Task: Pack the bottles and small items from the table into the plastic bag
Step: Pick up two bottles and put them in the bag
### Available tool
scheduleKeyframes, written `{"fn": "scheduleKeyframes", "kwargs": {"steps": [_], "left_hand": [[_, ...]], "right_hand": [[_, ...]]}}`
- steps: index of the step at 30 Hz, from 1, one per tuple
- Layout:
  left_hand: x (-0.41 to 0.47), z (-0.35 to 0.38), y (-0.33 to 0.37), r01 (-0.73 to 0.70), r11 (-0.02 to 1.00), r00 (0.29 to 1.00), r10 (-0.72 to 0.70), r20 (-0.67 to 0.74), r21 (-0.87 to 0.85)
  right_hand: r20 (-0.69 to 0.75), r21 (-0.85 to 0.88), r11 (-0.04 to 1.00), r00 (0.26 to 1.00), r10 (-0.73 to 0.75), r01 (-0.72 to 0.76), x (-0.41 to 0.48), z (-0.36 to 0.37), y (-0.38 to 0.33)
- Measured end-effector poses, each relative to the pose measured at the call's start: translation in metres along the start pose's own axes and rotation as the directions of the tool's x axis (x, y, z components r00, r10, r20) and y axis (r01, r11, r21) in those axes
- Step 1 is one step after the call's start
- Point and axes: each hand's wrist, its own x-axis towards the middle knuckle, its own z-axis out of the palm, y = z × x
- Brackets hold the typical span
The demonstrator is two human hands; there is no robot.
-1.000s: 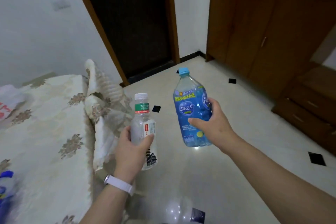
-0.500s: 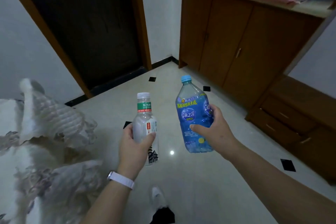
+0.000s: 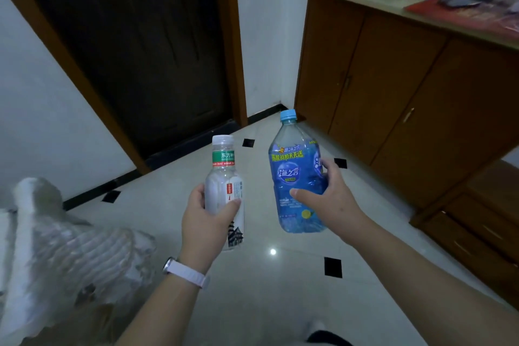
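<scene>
Left hand (image 3: 206, 222) fingers curled around clear bottle (image 3: 225, 177), frame center; right hand (image 3: 327, 199) fingers wrapped around blue bottle (image 3: 295, 174) just right of it, both upright, apart.

A dark door (image 3: 134, 50) stood in a brown frame beside a wooden cabinet (image 3: 393, 98). Something red (image 3: 463, 15), perhaps paper, lay on the cabinet's top. The pale floor (image 3: 266, 298) had small black tiles (image 3: 333, 267). Crumpled white cloth (image 3: 56, 247) lay at left.
</scene>
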Motion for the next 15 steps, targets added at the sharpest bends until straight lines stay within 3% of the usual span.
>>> {"fn": "scheduleKeyframes", "kwargs": {"steps": [9,15], "left_hand": [[0.127,0.023,-0.002,0.087,0.994,0.987,-0.076,-0.143,0.073],[0.213,0.036,0.033,0.099,0.991,0.959,-0.073,-0.273,0.085]], "right_hand": [[0.172,0.07,0.997,0.985,0.02,-0.033,0.174,0.041,-0.013],[0.317,0.088,0.996,0.949,-0.005,-0.024,0.289,0.065,-0.053]]}}
